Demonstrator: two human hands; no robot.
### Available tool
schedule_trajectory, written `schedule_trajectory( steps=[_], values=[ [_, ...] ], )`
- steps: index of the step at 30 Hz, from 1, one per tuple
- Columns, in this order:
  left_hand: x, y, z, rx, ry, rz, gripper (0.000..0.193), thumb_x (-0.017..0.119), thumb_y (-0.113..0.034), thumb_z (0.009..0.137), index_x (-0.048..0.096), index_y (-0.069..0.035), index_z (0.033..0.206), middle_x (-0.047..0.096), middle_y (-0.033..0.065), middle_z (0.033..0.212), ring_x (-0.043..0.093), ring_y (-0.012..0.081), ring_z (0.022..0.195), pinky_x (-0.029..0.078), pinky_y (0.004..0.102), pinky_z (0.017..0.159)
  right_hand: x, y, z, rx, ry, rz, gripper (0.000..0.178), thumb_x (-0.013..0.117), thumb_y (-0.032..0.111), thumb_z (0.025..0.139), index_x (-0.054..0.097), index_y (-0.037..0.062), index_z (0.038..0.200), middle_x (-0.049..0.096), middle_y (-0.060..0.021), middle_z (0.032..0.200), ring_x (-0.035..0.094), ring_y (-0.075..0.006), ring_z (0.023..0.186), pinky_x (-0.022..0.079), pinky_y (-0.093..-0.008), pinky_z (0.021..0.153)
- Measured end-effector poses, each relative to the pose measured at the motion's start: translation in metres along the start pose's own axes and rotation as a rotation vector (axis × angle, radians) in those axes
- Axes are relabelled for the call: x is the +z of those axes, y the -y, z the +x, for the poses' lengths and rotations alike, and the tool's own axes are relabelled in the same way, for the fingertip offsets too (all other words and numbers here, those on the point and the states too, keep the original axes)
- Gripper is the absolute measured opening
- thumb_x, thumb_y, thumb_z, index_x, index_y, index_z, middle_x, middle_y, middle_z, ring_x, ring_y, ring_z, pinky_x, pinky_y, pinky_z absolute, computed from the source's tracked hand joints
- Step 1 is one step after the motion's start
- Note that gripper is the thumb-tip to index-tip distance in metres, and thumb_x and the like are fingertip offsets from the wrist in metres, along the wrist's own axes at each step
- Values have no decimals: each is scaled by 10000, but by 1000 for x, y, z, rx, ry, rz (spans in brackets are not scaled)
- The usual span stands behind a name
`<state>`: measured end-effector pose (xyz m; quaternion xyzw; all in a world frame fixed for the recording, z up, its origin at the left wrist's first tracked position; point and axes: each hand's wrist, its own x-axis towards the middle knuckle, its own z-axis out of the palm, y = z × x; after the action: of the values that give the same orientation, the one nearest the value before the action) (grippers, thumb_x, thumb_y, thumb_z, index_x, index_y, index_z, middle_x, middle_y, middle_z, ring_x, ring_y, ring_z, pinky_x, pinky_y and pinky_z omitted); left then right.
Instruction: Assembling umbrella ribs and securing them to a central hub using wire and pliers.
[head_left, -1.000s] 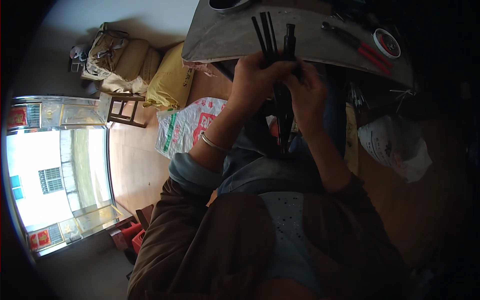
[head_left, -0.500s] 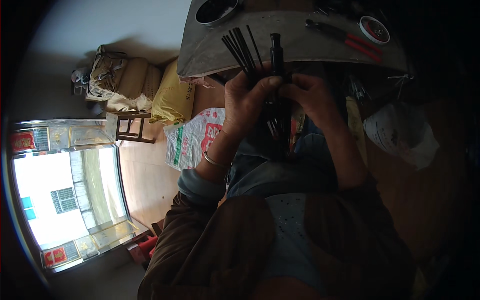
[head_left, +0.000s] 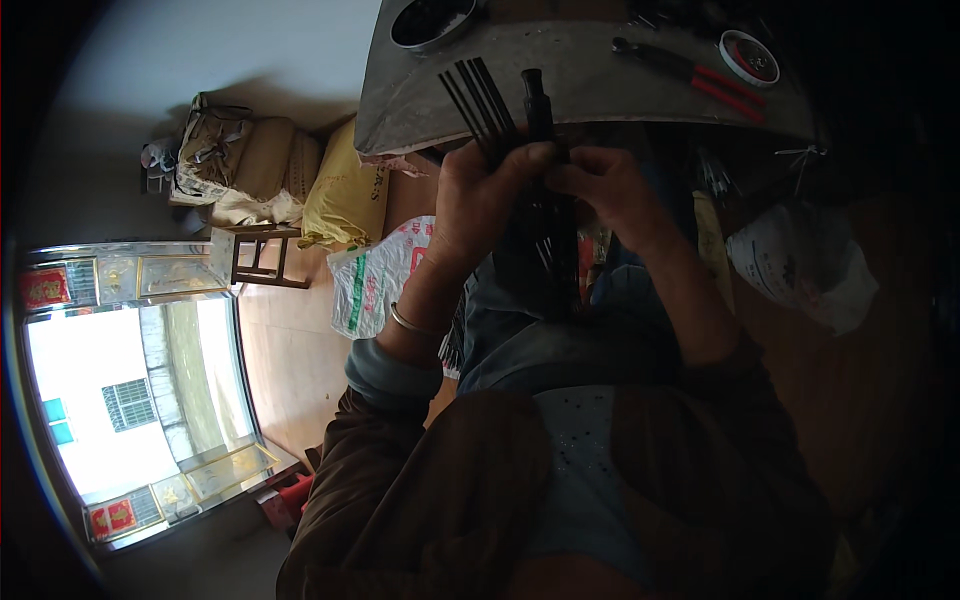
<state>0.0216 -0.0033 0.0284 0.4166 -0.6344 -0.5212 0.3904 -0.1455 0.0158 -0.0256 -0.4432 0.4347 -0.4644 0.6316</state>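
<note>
Just off the middle of the view, toward twelve o'clock, both hands meet before the near edge of a dark grey, flat-topped counter [head_left: 575, 75]. The left hand [head_left: 475, 195] is closed around a fanned bundle of thin, straight black rods [head_left: 478, 105], whose upper ends lean toward eleven o'clock. Its thumb stretches toward two o'clock and lies against a black, narrow-necked cylinder [head_left: 538, 108], which stands nearly upright between the hands, its neck toward twelve. The left forearm climbs toward one o'clock, with a pale, thin bangle [head_left: 412, 322] on it.

The right hand [head_left: 612, 195] comes in from four o'clock, forearm slanting toward eleven; its thumb and curled fingers draw together at the cylinder's right side. Whether they grip anything is too dark to tell.

On the counter, long red-handled pliers [head_left: 690, 82] lie toward one o'clock, just beside a round, white-rimmed container [head_left: 749, 58]. A dark, round pan with a pale rim [head_left: 432, 45] sits between eleven and twelve.
</note>
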Motion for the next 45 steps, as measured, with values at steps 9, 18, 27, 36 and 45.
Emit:
schedule_trajectory(
  steps=[9, 18, 27, 36, 45],
  values=[
    [8, -4, -1, -17, -25, -66, 256, 618, -172, 919, 630, 16, 1091, 677, 42, 898, 609, 74, 815, 493, 226, 725, -6, 3, -1, 73, 10, -78, 230, 721, 292, 832, 641, 77, 845, 579, 34, 694, 555, -46, 611, 435, -205, 533],
    [4, -3, -1, -19, 37, -98, 216, 652, -164, 894, 649, -2, 1036, 665, 19, 866, 602, 66, 787, 488, 222, 705, 0, 7, -8, 57, 1, -70, 235, 745, 276, 806, 604, 88, 815, 568, 28, 697, 544, -46, 613, 440, -206, 529],
    [13, 1, 3, -106, 23, -356, 225, 652, -159, 894, 622, -3, 1053, 649, 12, 887, 595, 69, 799, 487, 219, 707, 11, 2, -10, -143, -233, -108, 292, 797, 279, 756, 608, 58, 781, 544, 21, 634, 485, -40, 544, 364, -207, 472],
    [7, 1, 0, -83, 52, -395, 187, 681, -127, 862, 628, -23, 1009, 646, 7, 859, 599, 74, 789, 492, 221, 709, 0, 8, -17, 64, -47, 27, 217, 733, 239, 831, 614, 58, 839, 606, 2, 788, 616, -80, 731, 518, -227, 629],
    [9, 6, -6, -100, 117, -440, 192, 656, -193, 889, 642, -50, 1016, 648, 2, 864, 588, 82, 790, 478, 238, 743, -1, 11, -20, 114, 5, 163, 401, 787, 327, 759, 583, 42, 954, 606, -31, 810, 626, -120, 716, 547, -281, 624]
  ],
)
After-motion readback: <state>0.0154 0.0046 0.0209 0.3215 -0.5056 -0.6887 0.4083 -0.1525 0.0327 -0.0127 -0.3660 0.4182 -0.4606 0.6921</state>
